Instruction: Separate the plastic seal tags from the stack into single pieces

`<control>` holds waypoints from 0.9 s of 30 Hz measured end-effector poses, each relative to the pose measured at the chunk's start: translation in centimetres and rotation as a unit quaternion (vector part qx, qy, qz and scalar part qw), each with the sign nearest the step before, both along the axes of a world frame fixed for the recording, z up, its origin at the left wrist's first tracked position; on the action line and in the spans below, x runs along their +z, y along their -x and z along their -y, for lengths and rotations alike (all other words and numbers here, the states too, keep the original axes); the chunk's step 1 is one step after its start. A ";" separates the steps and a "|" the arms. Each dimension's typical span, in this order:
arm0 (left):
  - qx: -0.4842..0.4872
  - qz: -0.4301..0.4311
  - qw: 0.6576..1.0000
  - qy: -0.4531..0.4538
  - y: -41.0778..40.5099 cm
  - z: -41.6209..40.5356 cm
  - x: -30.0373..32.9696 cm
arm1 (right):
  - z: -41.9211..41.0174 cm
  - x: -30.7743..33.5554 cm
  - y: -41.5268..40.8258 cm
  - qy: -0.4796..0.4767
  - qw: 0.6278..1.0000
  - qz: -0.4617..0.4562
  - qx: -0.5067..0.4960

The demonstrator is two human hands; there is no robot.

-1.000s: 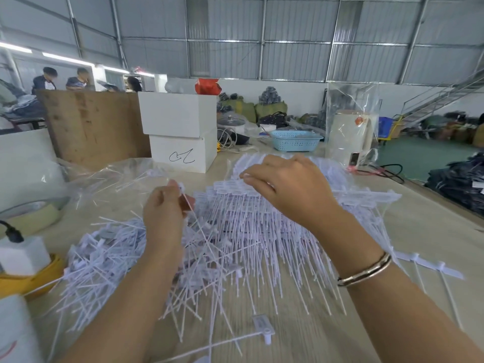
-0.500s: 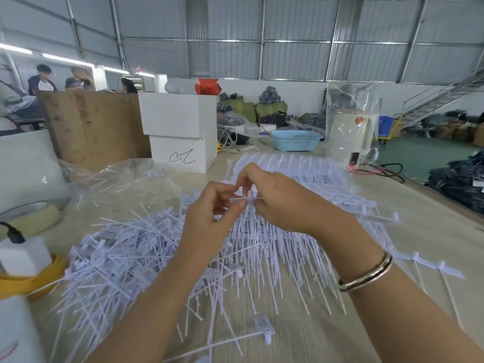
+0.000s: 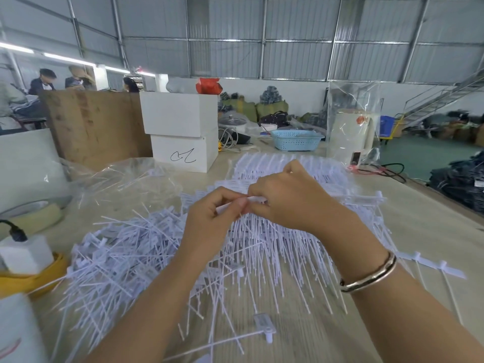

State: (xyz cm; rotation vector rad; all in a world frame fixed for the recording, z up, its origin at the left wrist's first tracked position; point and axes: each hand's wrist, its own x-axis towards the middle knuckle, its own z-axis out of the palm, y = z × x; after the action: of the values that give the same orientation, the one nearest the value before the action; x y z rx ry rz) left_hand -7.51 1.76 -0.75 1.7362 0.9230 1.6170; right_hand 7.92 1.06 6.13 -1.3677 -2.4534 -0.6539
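— How are the hands set?

— Both are raised over the middle of the table (image 3: 419,231), knuckles up, forearms coming in from the lower corners. The left hand (image 3: 209,218) has thumb and curled fingers pinching one end of a flat white seal tag (image 3: 255,199); the right hand (image 3: 288,200) pinches the other end, fingers bent round it. A smooth metal bangle (image 3: 372,277) sits on the right wrist.

— And the tags themselves?

— Thin white plastic: a small flat rectangular head with a long, stiff, needle-like tail. The joined stack (image 3: 301,237) lies just under the hands, tails combed toward the person in rows. A loose heap of single tags (image 3: 117,258) sprawls to the left — crossed at every angle. One single tag (image 3: 265,324) lies apart, nearer the person, on the pale wood-grain top.
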 end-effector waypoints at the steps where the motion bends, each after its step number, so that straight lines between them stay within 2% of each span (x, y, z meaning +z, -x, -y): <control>1: -0.011 0.024 1.000 0.017 0.1 0.1 0.2 | 0.0 -0.1 0.1 -0.011 1.000 0.004 0.004; 7: -0.039 0.149 0.981 0.119 -0.2 -0.2 0.1 | 0.2 -0.2 0.9 -0.076 0.997 0.025 0.018; 10: -0.023 0.301 0.932 0.199 0.5 -1.1 0.3 | 0.1 -0.2 0.7 -0.104 0.994 -0.014 0.032; 11: 0.001 0.325 0.922 0.210 1.1 -1.3 0.4 | 0.0 -0.1 0.4 -0.115 0.992 -0.036 0.038; 13: 0.062 0.306 0.932 0.184 2.5 -1.7 0.5 | -0.2 0.2 -0.1 -0.134 0.989 -0.061 0.031; 15: 0.138 0.235 0.953 0.133 3.3 -1.9 0.5 | -0.3 0.5 -0.5 -0.114 0.992 -0.047 -0.010; 18: 0.260 -0.005 0.963 0.077 4.0 -2.1 -0.1 | -0.3 0.5 -0.6 -0.066 0.996 -0.040 -0.049; 20: 0.313 -0.197 0.925 0.089 4.2 -2.2 -0.8 | 0.0 0.5 -0.3 -0.030 0.997 -0.063 -0.033; 22: 0.338 -0.319 0.878 0.119 4.1 -2.2 -1.1 | 0.4 0.4 0.2 0.002 0.997 -0.073 -0.005; 25: 0.332 -0.398 0.842 0.153 3.7 -2.1 -1.0 | 0.7 0.2 0.7 0.040 0.997 -0.062 0.026; 27: 0.362 -0.424 0.823 0.111 3.6 -2.0 -0.8 | 0.6 0.0 0.9 0.048 0.997 -0.060 0.028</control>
State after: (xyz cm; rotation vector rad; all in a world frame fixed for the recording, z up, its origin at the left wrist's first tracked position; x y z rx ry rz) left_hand -11.08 3.74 -1.56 2.0672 2.3174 0.9474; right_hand 6.98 0.43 6.18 -1.3257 -2.4458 -0.4346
